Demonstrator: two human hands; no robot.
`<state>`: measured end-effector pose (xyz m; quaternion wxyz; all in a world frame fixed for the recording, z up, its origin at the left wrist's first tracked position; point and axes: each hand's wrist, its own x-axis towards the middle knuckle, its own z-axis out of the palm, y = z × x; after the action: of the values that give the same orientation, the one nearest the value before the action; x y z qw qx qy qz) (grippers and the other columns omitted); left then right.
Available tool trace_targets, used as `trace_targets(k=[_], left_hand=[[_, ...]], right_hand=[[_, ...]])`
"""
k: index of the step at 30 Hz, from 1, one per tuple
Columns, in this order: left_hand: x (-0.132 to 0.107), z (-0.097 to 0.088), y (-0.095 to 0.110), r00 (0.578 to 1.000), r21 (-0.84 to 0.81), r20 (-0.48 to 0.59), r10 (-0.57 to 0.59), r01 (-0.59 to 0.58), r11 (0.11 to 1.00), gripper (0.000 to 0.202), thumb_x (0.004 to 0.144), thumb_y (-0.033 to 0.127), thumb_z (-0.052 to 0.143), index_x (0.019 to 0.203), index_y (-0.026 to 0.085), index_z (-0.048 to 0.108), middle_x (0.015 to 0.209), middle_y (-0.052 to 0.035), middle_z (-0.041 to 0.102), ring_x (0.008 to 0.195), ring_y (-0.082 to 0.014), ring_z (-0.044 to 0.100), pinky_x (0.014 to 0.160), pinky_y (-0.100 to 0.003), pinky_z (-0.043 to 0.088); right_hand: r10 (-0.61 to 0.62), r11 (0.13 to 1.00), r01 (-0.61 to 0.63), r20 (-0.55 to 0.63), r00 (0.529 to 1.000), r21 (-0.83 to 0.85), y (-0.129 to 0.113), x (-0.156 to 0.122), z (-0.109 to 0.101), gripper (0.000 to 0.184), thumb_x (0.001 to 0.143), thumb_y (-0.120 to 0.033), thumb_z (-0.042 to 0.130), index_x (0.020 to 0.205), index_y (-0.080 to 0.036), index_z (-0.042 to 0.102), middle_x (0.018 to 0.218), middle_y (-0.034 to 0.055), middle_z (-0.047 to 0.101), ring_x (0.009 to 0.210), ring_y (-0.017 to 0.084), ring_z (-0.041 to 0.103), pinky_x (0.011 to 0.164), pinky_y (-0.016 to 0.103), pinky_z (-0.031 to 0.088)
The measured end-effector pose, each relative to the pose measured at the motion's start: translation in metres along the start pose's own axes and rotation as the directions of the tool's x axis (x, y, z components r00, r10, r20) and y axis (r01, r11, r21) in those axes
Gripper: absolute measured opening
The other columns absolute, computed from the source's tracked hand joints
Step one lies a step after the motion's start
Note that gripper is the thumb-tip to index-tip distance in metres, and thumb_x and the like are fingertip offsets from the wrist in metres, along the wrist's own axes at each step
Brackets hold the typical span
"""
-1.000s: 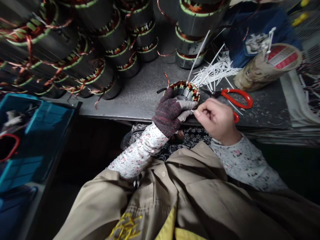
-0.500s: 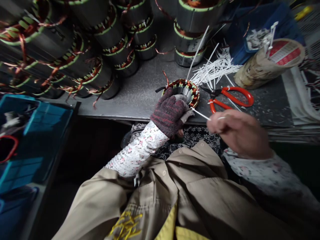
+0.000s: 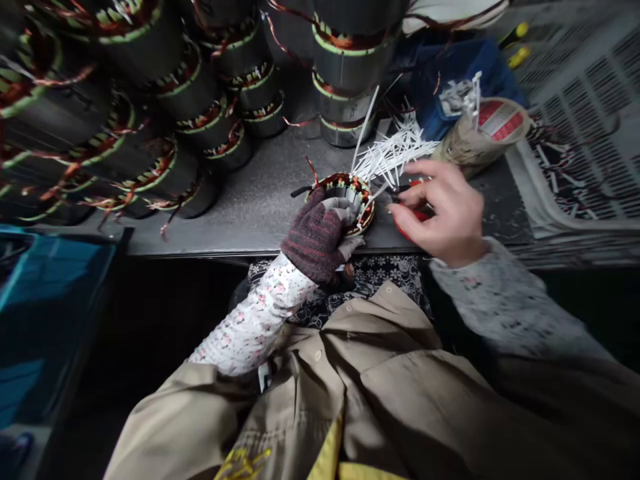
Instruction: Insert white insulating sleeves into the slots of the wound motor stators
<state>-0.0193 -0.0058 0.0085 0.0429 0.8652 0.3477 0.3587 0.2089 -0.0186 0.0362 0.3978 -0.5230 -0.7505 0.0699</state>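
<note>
My left hand, in a dark knitted glove with bare or pale-covered fingertips, grips the near left side of a motor stator. The stator has copper windings, a green-edged rim and a copper lead sticking up. One white cable tie stands up from its far side, and another tie end juts out to the right. My right hand is bare and hovers over red-handled cutters, which it largely hides. Its thumb and fingers are apart, with nothing visibly held. A heap of loose white cable ties lies just behind.
Stacked stators fill the back left of the grey bench. At the right stand a tape-wrapped tube, a blue bin and a white slatted basket. A teal crate is at the left.
My right hand has let go of the cable tie it was pulling and moved up and forward over the cutters. The left hand still holds the stator. The view has shifted right.
</note>
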Motion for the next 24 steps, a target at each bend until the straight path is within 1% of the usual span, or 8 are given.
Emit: trace_targets(k=[1, 4, 7, 10, 12, 16, 20, 24], left_hand=[[0.000, 0.000, 0.002, 1.000, 0.026, -0.007, -0.009, 0.009, 1.000, 0.037, 0.087, 0.038, 0.073, 0.112, 0.014, 0.062, 0.124, -0.0133, 0.069, 0.121, -0.0248, 0.065, 0.113, -0.048, 0.051], [0.003, 0.004, 0.009, 0.996, 0.207, 0.090, -0.015, -0.004, 0.978, 0.051, 0.082, 0.046, 0.077, 0.118, 0.013, 0.064, 0.123, -0.0138, 0.069, 0.120, -0.0304, 0.064, 0.121, -0.058, 0.040], [0.008, 0.004, 0.012, 0.977, 0.330, 0.209, -0.053, -0.019, 0.944, 0.046, 0.082, 0.053, 0.076, 0.106, 0.014, 0.071, 0.102, -0.0098, 0.073, 0.104, -0.0290, 0.068, 0.121, -0.059, 0.037], [0.009, -0.004, 0.010, 0.964, 0.367, 0.256, -0.076, -0.024, 0.930, 0.044, 0.085, 0.055, 0.072, 0.103, 0.015, 0.073, 0.096, -0.0088, 0.072, 0.100, -0.0274, 0.068, 0.119, -0.057, 0.038], [0.006, -0.011, 0.006, 0.957, 0.361, 0.284, -0.050, -0.059, 0.931, 0.044, 0.086, 0.056, 0.072, 0.103, 0.015, 0.073, 0.096, -0.0085, 0.073, 0.098, -0.0266, 0.068, 0.120, -0.056, 0.037], [0.000, -0.022, -0.003, 0.950, 0.320, 0.310, 0.034, -0.138, 0.937, 0.046, 0.087, 0.058, 0.069, 0.104, 0.016, 0.073, 0.094, -0.0073, 0.072, 0.095, -0.0246, 0.068, 0.120, -0.053, 0.038], [-0.002, -0.022, -0.006, 0.956, 0.337, 0.290, 0.038, -0.139, 0.931, 0.044, 0.086, 0.060, 0.069, 0.098, 0.017, 0.073, 0.088, -0.0060, 0.071, 0.091, -0.0238, 0.067, 0.118, -0.054, 0.041], [-0.002, -0.019, -0.006, 0.962, 0.338, 0.271, 0.033, -0.128, 0.932, 0.045, 0.087, 0.060, 0.069, 0.099, 0.016, 0.072, 0.087, -0.0056, 0.071, 0.093, -0.0247, 0.068, 0.118, -0.054, 0.042]], right_hand=[[0.079, 0.980, -0.051, 0.140, 0.987, -0.194, 0.014, -0.004, -0.013, 0.014, 0.084, -0.036, 0.062, 0.089, -0.022, 0.065, 0.122, 0.0141, 0.067, 0.109, 0.032, 0.062, 0.091, 0.050, 0.052], [0.350, 0.818, -0.057, 0.416, 0.839, -0.572, 0.044, -0.004, -0.034, 0.050, 0.076, -0.022, 0.059, 0.125, -0.013, 0.064, 0.116, 0.0189, 0.068, 0.102, 0.036, 0.064, 0.084, 0.049, 0.052], [0.424, 0.737, 0.004, 0.467, 0.776, -0.676, 0.049, 0.006, -0.033, 0.072, 0.073, -0.016, 0.058, 0.144, -0.013, 0.053, 0.110, 0.0179, 0.069, 0.093, 0.033, 0.065, 0.077, 0.043, 0.050], [0.483, 0.691, -0.012, 0.449, 0.752, -0.723, 0.040, 0.011, -0.031, 0.072, 0.078, -0.021, 0.057, 0.149, -0.020, 0.049, 0.096, 0.0144, 0.071, 0.080, 0.031, 0.065, 0.069, 0.040, 0.046], [0.457, 0.736, -0.060, 0.429, 0.779, -0.675, 0.035, 0.009, -0.031, 0.066, 0.081, -0.028, 0.056, 0.147, -0.021, 0.052, 0.091, 0.0131, 0.071, 0.077, 0.030, 0.065, 0.067, 0.039, 0.045], [0.189, 0.888, -0.019, 0.327, 0.926, -0.460, 0.028, 0.006, -0.014, 0.057, 0.081, -0.043, 0.059, 0.130, -0.014, 0.062, 0.098, 0.0170, 0.072, 0.089, 0.033, 0.064, 0.074, 0.041, 0.048], [0.081, 0.833, 0.154, 0.391, 0.917, -0.532, 0.016, 0.020, 0.011, 0.051, 0.083, -0.043, 0.055, 0.123, -0.013, 0.067, 0.094, 0.0167, 0.075, 0.084, 0.032, 0.065, 0.068, 0.038, 0.042], [0.107, 0.841, 0.136, 0.408, 0.906, -0.523, 0.018, 0.022, 0.006, 0.043, 0.088, -0.042, 0.048, 0.116, -0.018, 0.072, 0.077, 0.0105, 0.073, 0.069, 0.027, 0.063, 0.059, 0.035, 0.033]])
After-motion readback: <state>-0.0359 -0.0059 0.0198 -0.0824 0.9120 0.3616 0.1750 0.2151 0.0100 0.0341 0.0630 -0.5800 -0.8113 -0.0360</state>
